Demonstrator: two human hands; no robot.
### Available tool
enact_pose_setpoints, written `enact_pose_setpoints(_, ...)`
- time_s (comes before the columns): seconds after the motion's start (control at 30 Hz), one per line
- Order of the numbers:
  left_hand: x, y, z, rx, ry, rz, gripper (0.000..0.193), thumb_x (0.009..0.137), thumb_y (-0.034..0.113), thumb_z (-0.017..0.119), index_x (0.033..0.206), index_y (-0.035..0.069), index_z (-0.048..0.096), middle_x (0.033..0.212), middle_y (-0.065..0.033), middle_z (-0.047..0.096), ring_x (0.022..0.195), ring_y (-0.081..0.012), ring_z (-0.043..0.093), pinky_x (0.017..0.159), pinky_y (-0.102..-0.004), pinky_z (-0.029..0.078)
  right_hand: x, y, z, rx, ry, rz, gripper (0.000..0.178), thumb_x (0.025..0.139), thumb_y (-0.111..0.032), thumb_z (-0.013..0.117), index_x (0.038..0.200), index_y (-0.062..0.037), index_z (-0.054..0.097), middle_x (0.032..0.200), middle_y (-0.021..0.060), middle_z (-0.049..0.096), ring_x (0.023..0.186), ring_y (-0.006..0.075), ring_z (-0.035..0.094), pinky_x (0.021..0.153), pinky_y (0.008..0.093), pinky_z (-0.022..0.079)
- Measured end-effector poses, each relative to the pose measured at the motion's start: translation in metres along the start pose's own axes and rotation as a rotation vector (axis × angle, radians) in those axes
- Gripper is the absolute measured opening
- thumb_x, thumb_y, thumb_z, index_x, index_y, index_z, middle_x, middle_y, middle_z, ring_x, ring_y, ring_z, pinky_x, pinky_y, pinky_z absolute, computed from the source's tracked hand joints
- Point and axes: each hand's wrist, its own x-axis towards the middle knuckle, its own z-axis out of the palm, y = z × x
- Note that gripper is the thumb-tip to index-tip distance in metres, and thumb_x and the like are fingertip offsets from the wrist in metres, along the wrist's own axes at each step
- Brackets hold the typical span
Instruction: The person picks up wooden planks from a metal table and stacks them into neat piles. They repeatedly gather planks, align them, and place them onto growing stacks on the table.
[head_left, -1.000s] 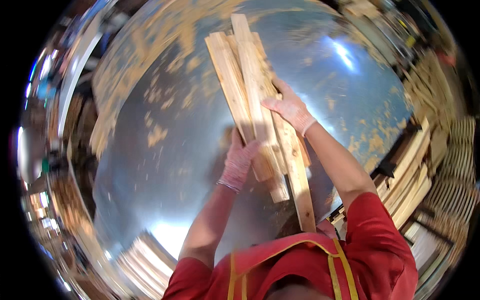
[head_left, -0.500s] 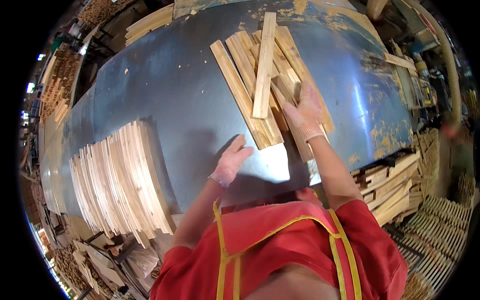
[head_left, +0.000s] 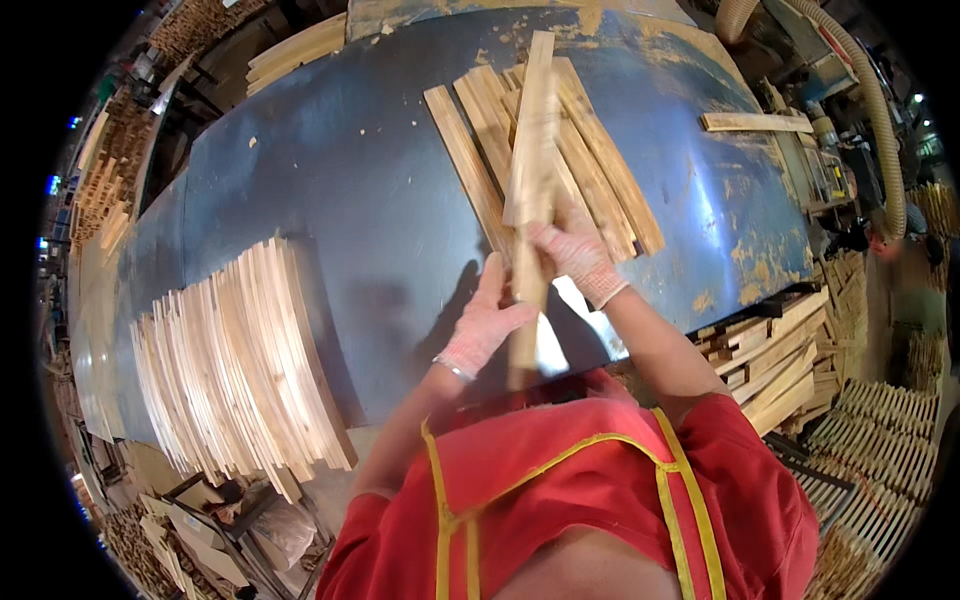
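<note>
Between right hand and left hand, one plank is held by the right, its near end motion-blurred. Right thumb is hooked over its face, fingers partly hidden; left hand is half open, thumb laid across, firm grip cannot be told. Beyond, fanned boards are partly covered on the metal table. Versus half a second earlier, the hands are brought closer together.
</note>
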Motion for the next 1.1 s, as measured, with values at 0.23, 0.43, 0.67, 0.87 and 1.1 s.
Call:
enact_pose_setpoints(0.23, 0.155, 0.051, -0.014, 0.349, 0.294, 0.013, 0.084, 0.087, 0.014, 0.075, 0.164, 0.011, 0.042, 0.135, -0.0213, 0.071, 0.126, -0.0353, 0.07, 0.11, -0.0406, 0.054, 0.15, -0.019, -0.149, -0.714, 0.328, 0.022, 0.099, 0.089, -0.053, 0.079, 0.162, 0.004, 0.044, 0.161, 0.0307, 0.053, 0.151, 0.0381, 0.052, 0.125, 0.0406, 0.039)
enact_pose_setpoints(0.43, 0.218, 0.089, 0.041, 1.119, 0.24, -0.14, 0.107, 0.085, 0.04, 0.085, 0.172, 0.018, 0.027, 0.148, -0.0315, 0.056, 0.131, -0.0454, 0.066, 0.112, -0.0479, 0.054, 0.191, -0.001, -0.162, -0.836, 0.164, 0.401, 0.096, 0.086, -0.055, 0.079, 0.157, 0.0023, 0.05, 0.154, 0.0313, 0.058, 0.142, 0.0415, 0.058, 0.118, 0.0445, 0.047)
enact_pose_setpoints(0.67, 0.202, 0.043, -0.007, 0.8, 0.332, 0.025, 0.11, 0.083, 0.021, 0.085, 0.173, 0.016, 0.023, 0.142, -0.0257, 0.061, 0.133, -0.0372, 0.064, 0.111, -0.0482, 0.054, 0.154, 0.001, -0.085, -0.505, 0.105, 0.257, 0.086, 0.079, -0.022, 0.09, 0.15, 0.0067, 0.05, 0.131, 0.0263, 0.07, 0.12, 0.0355, 0.071, 0.106, 0.042, 0.056)
enact_pose_setpoints(0.87, 0.132, 0.03, -0.093, -0.402, -0.066, -0.078, 0.095, 0.082, 0.009, 0.08, 0.167, 0.007, 0.039, 0.127, -0.0112, 0.068, 0.105, -0.0225, 0.071, 0.088, -0.0407, 0.063, 0.136, 0.002, -0.077, 0.143, -0.171, 0.524, 0.081, 0.081, -0.007, 0.089, 0.15, 0.0047, 0.048, 0.125, 0.0177, 0.072, 0.103, 0.0282, 0.075, 0.086, 0.0425, 0.065)
enact_pose_setpoints(1.1, -0.042, 0.017, -0.13, -0.234, 0.201, -0.026, 0.082, 0.086, 0.013, 0.078, 0.161, 0.006, 0.047, 0.119, -0.0095, 0.068, 0.095, -0.0216, 0.072, 0.083, -0.0392, 0.062, 0.022, 0.011, 0.109, -0.291, -0.127, 0.349, 0.065, 0.082, -0.02, 0.085, 0.135, 0.0057, 0.058, 0.122, 0.0229, 0.073, 0.111, 0.0308, 0.071, 0.097, 0.0418, 0.057)
